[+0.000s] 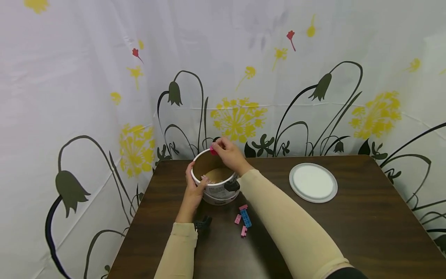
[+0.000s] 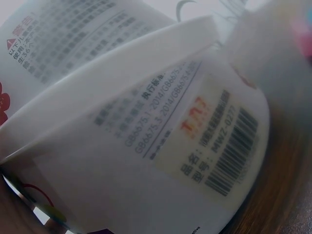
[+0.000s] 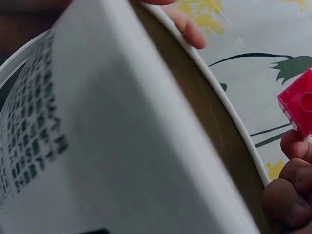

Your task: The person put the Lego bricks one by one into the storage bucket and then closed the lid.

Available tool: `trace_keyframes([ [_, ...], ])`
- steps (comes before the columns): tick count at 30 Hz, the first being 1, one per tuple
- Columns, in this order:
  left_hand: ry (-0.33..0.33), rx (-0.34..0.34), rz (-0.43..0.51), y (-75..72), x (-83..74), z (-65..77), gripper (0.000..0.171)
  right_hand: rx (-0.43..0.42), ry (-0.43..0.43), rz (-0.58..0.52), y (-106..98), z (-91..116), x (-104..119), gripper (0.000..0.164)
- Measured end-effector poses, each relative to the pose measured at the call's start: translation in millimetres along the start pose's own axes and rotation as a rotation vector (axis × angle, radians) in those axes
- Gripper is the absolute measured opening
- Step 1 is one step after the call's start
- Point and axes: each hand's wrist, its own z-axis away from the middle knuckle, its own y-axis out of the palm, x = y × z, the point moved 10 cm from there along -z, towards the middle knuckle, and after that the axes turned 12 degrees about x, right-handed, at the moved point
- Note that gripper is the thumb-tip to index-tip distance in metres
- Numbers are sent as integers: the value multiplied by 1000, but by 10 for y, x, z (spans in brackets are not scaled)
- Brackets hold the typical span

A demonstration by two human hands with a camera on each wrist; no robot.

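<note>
My left hand [image 1: 193, 192] grips the near-left side of a white round tub [image 1: 220, 190], its thumb over the rim. The tub has a brown inside and printed text, and it sits in the top of a second white tub [image 1: 216, 201], whose barcode label [image 2: 214, 146] faces the left wrist camera. Above the far rim, my right hand [image 1: 230, 155] pinches a magenta toy building block [image 3: 298, 101] between thumb and fingers. On the table in front of the tubs lie a blue building block [image 1: 246, 219] and several pink blocks [image 1: 238, 219].
A white round lid [image 1: 313, 182] lies flat on the dark wooden table [image 1: 366, 224], right of the tubs. Behind the table's far edge hangs a white curtain [image 1: 223, 46] with printed flowers. Dark wrist cameras [image 1: 203, 223] are strapped to both wrists.
</note>
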Motion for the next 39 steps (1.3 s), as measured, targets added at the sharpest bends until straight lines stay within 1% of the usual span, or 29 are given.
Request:
trace_keyframes([
  [3,4,-5,-1,-13,-4,3,83,18,-8,-11,32,4,28,23],
  [9,-12,9,-8,-8,9,2,83,17,-25,-66,25,6,30,22],
  [14,-19,3,-11,-5,10,15,83,41,-37,-57,53,-5,10,22],
  [18,-21,12,-14,-2,13,6,82,45,-35,-36,62,-12,9,19],
  [20,-16,10,-13,-3,4,3,82,43,-32,-33,59,-10,19,23],
  [24,-11,5,-10,0,-4,3,83,27,-14,-48,27,-8,-1,36],
  [27,-22,1,-15,-2,15,5,82,17,1,-64,13,-7,-32,44],
  [30,-26,2,-11,-4,23,2,80,15,6,-65,10,-1,-28,43],
  [33,-19,7,-3,-2,15,-2,79,10,-3,-62,6,12,-4,38],
  [39,-24,4,-19,-5,-2,13,80,-4,-19,-54,3,22,7,31],
])
